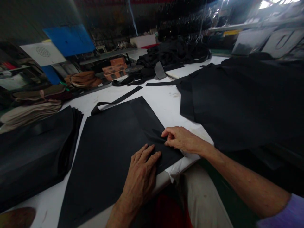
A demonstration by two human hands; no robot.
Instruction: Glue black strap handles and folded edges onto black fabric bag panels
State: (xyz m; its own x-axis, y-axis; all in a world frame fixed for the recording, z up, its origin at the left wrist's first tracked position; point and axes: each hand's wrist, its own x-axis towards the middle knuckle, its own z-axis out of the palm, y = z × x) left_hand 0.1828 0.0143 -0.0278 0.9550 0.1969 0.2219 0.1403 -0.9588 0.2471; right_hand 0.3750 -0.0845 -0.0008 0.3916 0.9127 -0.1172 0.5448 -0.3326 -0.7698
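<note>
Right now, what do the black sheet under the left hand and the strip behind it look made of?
Black sheet: probably coated fabric or leatherette, matte; smooth, with soft creases near the right hand. Strip: flexible, perhaps webbing, dull; curls at one end.

1 sheet [106,142] lies on the table [161,101], between a stack [35,155] at left and a pile [249,101] at right. Behind it lies a strap [128,95]; farther back, a heap of straps [175,52].
</note>
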